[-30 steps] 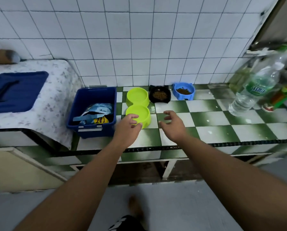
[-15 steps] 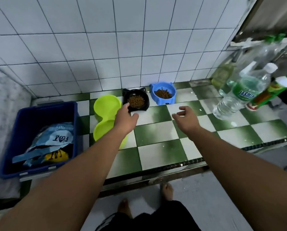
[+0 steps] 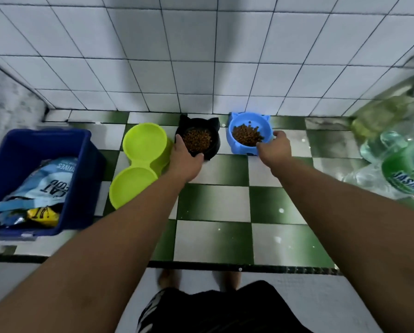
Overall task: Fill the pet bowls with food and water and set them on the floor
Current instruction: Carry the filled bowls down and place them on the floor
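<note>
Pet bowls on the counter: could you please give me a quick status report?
Left hand grips black bowl, right hand grips blue bowl. Both hold kibble, on counter. Green double bowl empty, close beside left hand.

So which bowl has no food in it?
The lime-green double bowl, leftmost of the three: both its dishes are empty, while the black bowl and blue bowl hold kibble.

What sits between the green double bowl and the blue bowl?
The black bowl of kibble, its near rim gripped by the left hand, stands between the green double bowl and the blue bowl, in the head view.
</note>
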`<state>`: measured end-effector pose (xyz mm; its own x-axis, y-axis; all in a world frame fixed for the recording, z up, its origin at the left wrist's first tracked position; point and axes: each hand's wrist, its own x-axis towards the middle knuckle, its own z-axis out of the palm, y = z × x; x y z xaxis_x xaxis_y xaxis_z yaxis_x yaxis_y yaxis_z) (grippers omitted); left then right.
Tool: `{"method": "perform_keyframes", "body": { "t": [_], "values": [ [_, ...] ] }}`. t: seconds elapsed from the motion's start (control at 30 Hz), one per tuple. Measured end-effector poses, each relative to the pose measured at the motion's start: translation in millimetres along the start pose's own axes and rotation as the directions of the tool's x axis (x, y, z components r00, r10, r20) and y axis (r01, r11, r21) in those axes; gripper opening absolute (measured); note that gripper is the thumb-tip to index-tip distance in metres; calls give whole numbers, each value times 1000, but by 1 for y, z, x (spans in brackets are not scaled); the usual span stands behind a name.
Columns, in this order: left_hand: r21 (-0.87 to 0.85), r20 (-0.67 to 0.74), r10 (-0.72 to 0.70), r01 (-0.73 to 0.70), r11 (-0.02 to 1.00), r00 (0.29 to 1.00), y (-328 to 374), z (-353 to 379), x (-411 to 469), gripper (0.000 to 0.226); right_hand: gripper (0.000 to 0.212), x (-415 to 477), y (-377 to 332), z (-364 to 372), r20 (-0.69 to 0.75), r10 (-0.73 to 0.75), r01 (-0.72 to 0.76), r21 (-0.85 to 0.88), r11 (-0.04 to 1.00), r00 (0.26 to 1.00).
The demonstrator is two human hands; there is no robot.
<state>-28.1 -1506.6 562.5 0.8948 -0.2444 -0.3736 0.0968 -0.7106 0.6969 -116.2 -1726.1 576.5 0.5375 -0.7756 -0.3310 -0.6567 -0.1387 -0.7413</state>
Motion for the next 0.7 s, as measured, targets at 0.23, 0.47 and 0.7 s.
{"method": "perform_keyframes", "body": {
  "t": [0.23, 0.47, 0.7],
  "values": [
    [-79, -69, -140, 135, 988, 988, 19, 12, 20, 83, 61, 35, 1, 5, 86, 42, -33, -99, 995, 995],
    [-242, -147, -194, 155, 958, 970, 16, 20, 37, 57, 64, 47, 2, 1, 94, 144, -147, 27, 989, 985],
    [-330, -102, -278, 231, 915, 955, 21, 25, 47, 67, 48, 50, 10, -4, 72, 129, -139, 160, 977, 989]
  ]
}}
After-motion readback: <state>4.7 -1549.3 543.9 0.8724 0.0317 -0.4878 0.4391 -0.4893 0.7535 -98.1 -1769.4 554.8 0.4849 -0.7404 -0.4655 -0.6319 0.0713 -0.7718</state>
